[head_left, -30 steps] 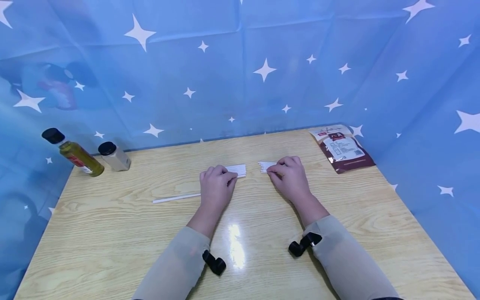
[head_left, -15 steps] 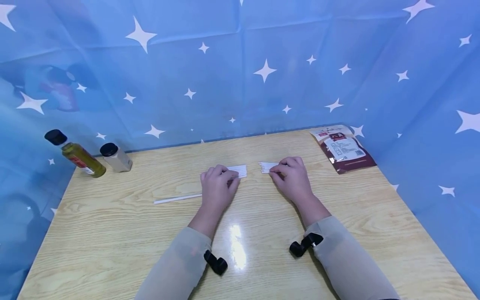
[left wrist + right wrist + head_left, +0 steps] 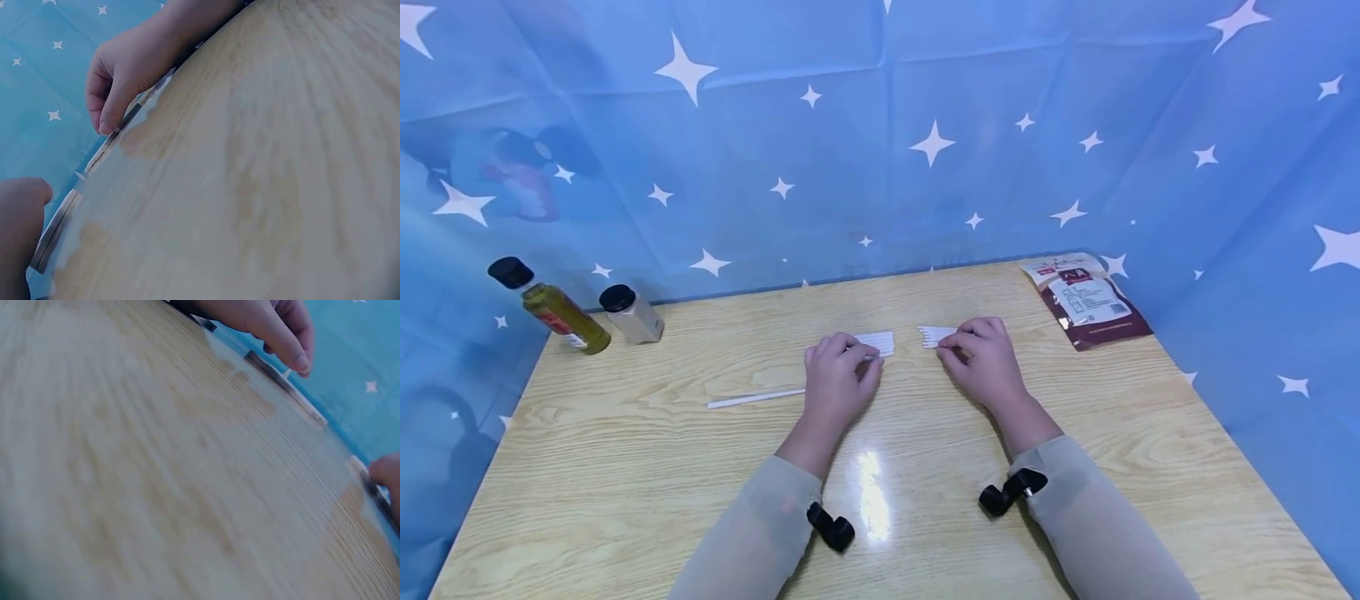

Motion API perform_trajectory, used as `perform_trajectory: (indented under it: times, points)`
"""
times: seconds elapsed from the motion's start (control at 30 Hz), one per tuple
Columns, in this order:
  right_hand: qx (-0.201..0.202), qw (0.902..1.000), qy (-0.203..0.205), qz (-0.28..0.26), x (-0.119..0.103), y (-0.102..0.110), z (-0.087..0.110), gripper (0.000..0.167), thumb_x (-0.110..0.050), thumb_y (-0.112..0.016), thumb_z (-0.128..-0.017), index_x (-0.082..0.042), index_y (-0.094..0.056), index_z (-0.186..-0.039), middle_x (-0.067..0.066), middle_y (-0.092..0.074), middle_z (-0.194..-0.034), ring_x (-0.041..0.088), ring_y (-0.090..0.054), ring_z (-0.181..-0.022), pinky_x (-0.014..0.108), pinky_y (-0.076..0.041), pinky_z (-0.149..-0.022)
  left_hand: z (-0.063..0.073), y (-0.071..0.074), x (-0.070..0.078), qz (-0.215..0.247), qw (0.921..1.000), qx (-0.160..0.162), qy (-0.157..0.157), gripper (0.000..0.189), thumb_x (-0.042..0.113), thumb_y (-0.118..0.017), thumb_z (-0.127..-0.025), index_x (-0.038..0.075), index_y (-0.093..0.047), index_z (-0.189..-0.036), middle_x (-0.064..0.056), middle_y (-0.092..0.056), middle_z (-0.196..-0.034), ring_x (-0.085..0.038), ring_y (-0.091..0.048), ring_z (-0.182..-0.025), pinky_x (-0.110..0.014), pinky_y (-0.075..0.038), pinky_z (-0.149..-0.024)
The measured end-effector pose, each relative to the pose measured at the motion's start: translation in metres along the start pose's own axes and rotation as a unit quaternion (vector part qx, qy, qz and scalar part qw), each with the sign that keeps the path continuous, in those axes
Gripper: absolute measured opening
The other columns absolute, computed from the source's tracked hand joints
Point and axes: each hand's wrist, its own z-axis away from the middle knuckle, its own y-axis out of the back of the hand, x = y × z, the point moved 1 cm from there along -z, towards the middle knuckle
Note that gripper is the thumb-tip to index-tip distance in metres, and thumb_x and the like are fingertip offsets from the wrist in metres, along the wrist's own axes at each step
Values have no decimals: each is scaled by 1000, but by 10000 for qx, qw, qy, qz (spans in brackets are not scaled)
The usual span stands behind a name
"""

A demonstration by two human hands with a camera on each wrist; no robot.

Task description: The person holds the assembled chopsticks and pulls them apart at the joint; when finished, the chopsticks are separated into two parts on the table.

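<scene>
Two rows of thin white sticks lie side by side on the table, their ends facing across a narrow gap. My left hand [image 3: 835,379] is over the left row [image 3: 877,340], thumb and forefinger tips bent at its near edge; I cannot tell whether they grip a stick. One single white stick [image 3: 756,398] points out to the left from beneath that hand. At the right row [image 3: 929,335], my right hand [image 3: 988,362] pinches the near sticks between thumb and fingertips, and its palm hides the rest. The ends of the right row look uneven.
An oil bottle [image 3: 567,319] with a black cap and a small black-lidded jar [image 3: 634,318] stand at the back left of the wooden table [image 3: 647,492]. A maroon and white food pouch [image 3: 1086,300] lies at the back right. Blue starred cloth [image 3: 850,150] hangs behind.
My left hand has shifted very slightly to the right, its fingertips staying by the left row. My right hand keeps nearly the same place, and the sticks show almost no movement.
</scene>
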Motion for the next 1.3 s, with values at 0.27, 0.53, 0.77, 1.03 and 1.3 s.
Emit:
perform_trajectory:
  times: [0.27,0.53,0.77,1.03,1.3]
  points:
    - [2,9995,296,140,-3,1,-2,6,-14,-86,-90,-9,-84,-92,12,-71,-96,37,-59,-99,53,-47,-92,-1,1,1,-33,10000,-2,-36,7,16,-78,-93,13,-84,-91,-4,-69,-95,-28,-64,-87,-53,-44,-81]
    - [-15,9984,452,334,-14,3,-5,6,-14,-85,-89,-9,-83,-91,12,-71,-98,38,-60,-99,55,-48,-92,-1,6,6,-124,9997,-26,-203,6,13,-78,-91,11,-84,-89,-3,-69,-91,-27,-63,-84,-49,-46,-80]
    - [-25,9972,619,410,-28,-10,-4,6,-15,-85,-88,-10,-83,-90,13,-72,-98,38,-62,-97,54,-50,-92,8,15,6,-265,9993,28,-272,1,10,-83,-87,12,-83,-87,-3,-68,-87,-26,-64,-83,-49,-49,-80]
    - [-161,9969,702,323,-48,-24,-9,7,-18,-82,-92,-11,-83,-92,11,-72,-100,37,-62,-100,52,-51,-93,17,24,3,-277,9990,145,-312,3,12,-84,-87,9,-82,-87,-4,-68,-87,-28,-65,-81,-50,-50,-79]
    - [-181,9959,859,221,-68,-39,-14,6,-19,-83,-90,-13,-83,-92,8,-72,-101,33,-62,-99,49,-52,-90,27,41,-8,-301,9993,27,-216,10,18,-80,-93,8,-83,-92,-6,-70,-90,-31,-66,-84,-49,-50,-76]
